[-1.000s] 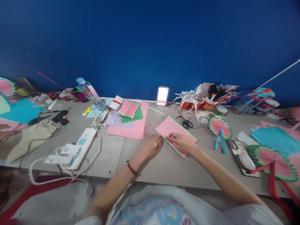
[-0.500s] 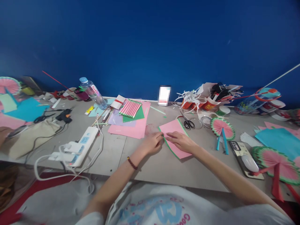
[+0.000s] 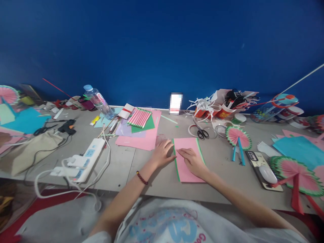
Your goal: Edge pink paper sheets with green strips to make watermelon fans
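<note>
Pink sheet with a green border is lying flat on the table, near its front edge, with the long side running away from the person.

Left hand is resting at the sheet's left border. Its fingers are loosely spread with the tips touching the green edge, and it is gripping nothing. Right hand is lying palm-down on the sheet, fingers stretching toward that same edge, and it is also gripping nothing.

Judgement: a narrow fold along the left border seems to be in hand. To do it well, the right hand should be pinning the sheet so it is not sliding. The left fingertips should be turning the strip evenly, keeping the green line parallel, then creasing from the middle outward.

Hard to make out:
- The fingers are covering the left border, so I cannot tell whether it is lifting or lying flat.
- The right wrist is hiding the sheet's near right corner.
- The scissors are lying just beyond the sheet, apart from it.
- The paper fan is reading clearly, but the clutter behind it is blurring.
</note>
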`<act>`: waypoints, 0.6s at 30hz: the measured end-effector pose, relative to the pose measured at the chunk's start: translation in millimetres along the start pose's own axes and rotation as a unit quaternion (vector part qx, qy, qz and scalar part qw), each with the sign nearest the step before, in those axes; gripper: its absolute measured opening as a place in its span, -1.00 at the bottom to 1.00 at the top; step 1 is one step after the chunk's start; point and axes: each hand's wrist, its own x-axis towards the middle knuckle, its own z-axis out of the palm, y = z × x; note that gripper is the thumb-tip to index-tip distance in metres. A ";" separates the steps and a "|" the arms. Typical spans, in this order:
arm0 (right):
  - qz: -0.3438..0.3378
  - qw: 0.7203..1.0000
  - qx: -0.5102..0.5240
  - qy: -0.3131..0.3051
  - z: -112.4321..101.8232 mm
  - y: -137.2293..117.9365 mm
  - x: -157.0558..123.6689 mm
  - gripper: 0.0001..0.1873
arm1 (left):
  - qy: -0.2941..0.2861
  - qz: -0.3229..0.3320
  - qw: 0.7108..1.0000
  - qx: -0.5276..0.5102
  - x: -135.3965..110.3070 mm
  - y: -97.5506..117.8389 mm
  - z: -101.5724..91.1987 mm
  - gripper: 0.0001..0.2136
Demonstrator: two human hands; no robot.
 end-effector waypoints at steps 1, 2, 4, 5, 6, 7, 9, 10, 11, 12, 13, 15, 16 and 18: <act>0.008 1.000 -0.003 -0.004 -0.7 -2.6 0.3 -0.40 | -0.004 0.000 1.000 0.000 -0.2 -0.6 -0.7 -0.52; 0.015 1.000 -0.005 -0.008 -1.5 -5.0 0.6 -0.40 | -0.007 0.000 1.000 0.000 -0.2 -1.0 -1.4 -0.52; 0.028 0.999 -0.007 -0.018 -3.3 -8.8 1.2 -0.40 | -0.010 0.004 1.000 0.001 0.3 -1.1 -2.7 -0.53; 0.030 0.999 -0.009 -0.025 -4.2 -9.8 1.7 -0.40 | -0.011 0.008 1.000 0.001 0.7 -1.0 -3.3 -0.53; 0.027 0.999 -0.013 -0.035 -5.4 -10.2 2.5 -0.41 | -0.012 0.013 1.000 0.000 1.1 -1.0 -3.9 -0.54; 0.018 0.999 -0.020 -0.047 -6.7 -9.6 3.8 -0.42 | -0.013 0.016 1.000 -0.001 1.5 -1.1 -4.5 -0.54; -0.013 0.996 -0.045 -0.073 -10.2 -5.4 8.6 -0.44 | -0.016 0.019 1.000 -0.003 1.9 -1.6 -5.3 -0.55; -0.033 0.994 -0.060 -0.083 -12.3 -2.0 11.9 -0.47 | -0.018 0.020 1.000 -0.004 2.0 -2.1 -5.6 -0.56; -0.055 0.991 -0.075 -0.091 -14.5 2.0 15.9 -0.49 | -0.019 0.020 1.000 -0.005 1.9 -2.5 -5.7 -0.56; -0.080 0.988 -0.088 -0.098 -16.7 6.4 20.1 -0.52 | -0.019 0.021 1.000 -0.005 1.8 -3.0 -5.7 -0.57; -0.105 0.984 -0.099 -0.107 -18.7 10.8 24.2 -0.55 | -0.017 0.022 1.000 -0.006 1.7 -3.4 -5.7 -0.57; -0.147 0.975 -0.111 -0.125 -21.9 18.5 31.5 -0.59 | -0.014 0.025 1.000 -0.006 1.5 -4.0 -5.7 -0.56; -0.162 0.971 -0.116 -0.131 -22.9 21.3 34.1 -0.60 | -0.013 0.027 1.000 -0.005 1.4 -4.0 -5.8 -0.55; -0.183 0.966 -0.124 -0.132 -23.7 25.1 37.0 -0.61 | -0.011 0.026 1.000 -0.003 1.3 -3.8 -6.1 -0.55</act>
